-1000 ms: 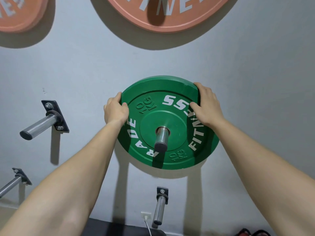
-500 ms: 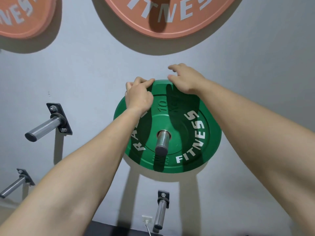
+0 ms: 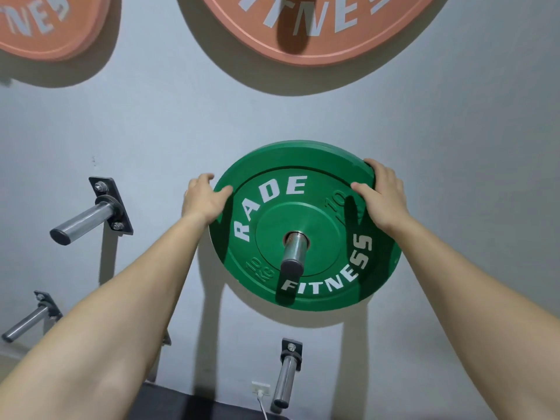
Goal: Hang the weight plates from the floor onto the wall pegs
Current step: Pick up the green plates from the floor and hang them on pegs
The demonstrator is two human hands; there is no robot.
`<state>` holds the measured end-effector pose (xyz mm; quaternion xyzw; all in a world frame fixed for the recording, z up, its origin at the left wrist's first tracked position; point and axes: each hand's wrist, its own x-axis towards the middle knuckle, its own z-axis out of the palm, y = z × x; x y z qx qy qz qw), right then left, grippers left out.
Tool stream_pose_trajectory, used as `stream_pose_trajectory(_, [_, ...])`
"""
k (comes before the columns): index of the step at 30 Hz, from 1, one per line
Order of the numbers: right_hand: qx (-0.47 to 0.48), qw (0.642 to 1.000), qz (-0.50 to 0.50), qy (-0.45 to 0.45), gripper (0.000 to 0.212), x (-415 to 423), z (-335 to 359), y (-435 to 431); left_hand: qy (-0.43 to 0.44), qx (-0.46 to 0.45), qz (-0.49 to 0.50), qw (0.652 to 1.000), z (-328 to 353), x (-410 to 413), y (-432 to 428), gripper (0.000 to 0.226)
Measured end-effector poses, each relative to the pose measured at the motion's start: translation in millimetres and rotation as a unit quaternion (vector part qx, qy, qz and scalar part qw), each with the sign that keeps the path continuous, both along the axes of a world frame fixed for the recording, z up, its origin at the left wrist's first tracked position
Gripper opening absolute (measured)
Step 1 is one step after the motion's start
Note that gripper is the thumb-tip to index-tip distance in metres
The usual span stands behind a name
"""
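A green 10 kg weight plate (image 3: 306,268) with white "RADE FITNESS" lettering hangs on a steel wall peg (image 3: 292,253) that sticks out through its centre hole. My left hand (image 3: 203,201) grips the plate's upper left rim, thumb on the face and fingers round the edge. At the upper right rim my right hand (image 3: 381,198) grips the plate the same way. The lettering reads nearly upright.
Two salmon-coloured plates (image 3: 318,28) (image 3: 51,25) hang higher on the grey wall. Bare pegs stick out at the left (image 3: 88,216), lower left (image 3: 27,321) and below the green plate (image 3: 286,377). A wall socket with a white cable (image 3: 261,391) sits near the floor.
The green plate has turned on its peg, bringing "RADE" to the top. Both hands went from the sides to the plate's top, then back out to its upper left and right rim.
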<state>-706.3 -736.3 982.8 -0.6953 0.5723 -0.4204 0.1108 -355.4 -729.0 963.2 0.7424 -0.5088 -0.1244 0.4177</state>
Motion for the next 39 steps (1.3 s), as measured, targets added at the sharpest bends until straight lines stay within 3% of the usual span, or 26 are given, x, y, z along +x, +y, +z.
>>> stream_pose_trajectory(5, [0.019, 0.993, -0.025, -0.111, 0.06, -15.2, -34.2, 11.3, 0.148, 0.074, -0.009, 0.986, -48.2, 2.0, 6.3, 0.062])
stream_pose_trajectory(9, [0.042, 0.987, -0.046, -0.149, 0.067, -22.4, -57.5, 20.5, 0.099, -0.01, -0.001, 0.995, -44.3, -7.3, 7.8, 0.041])
stream_pose_trajectory(14, [0.115, 0.975, -0.066, -0.181, 0.067, -32.8, -85.4, 28.7, 0.064, -0.083, -0.02, 0.994, -20.5, -3.7, 1.2, 0.042])
stream_pose_trajectory(19, [0.184, 0.949, -0.073, -0.244, 0.07, -36.5, -115.3, 34.0, 0.147, -0.156, -0.085, 0.973, -4.6, -12.2, 3.2, 0.047])
stream_pose_trajectory(21, [0.2, 0.94, -0.077, -0.265, 0.066, -34.2, -122.2, 34.2, 0.126, -0.141, -0.091, 0.978, -8.0, -11.7, 4.7, 0.053])
stream_pose_trajectory(25, [0.216, 0.933, -0.092, -0.272, 0.058, -33.0, -131.6, 32.0, 0.07, -0.016, -0.029, 0.997, -43.7, -3.1, 9.1, 0.062])
stream_pose_trajectory(33, [0.163, 0.946, -0.115, -0.254, 0.052, -35.4, -121.1, 27.0, 0.041, 0.039, -0.007, 0.998, -76.3, 18.3, 8.9, 0.053])
stream_pose_trajectory(39, [0.165, 0.962, -0.131, -0.171, 0.056, -35.8, -102.7, 21.2, 0.031, 0.05, 0.003, 0.998, -90.5, 17.7, 13.8, 0.052])
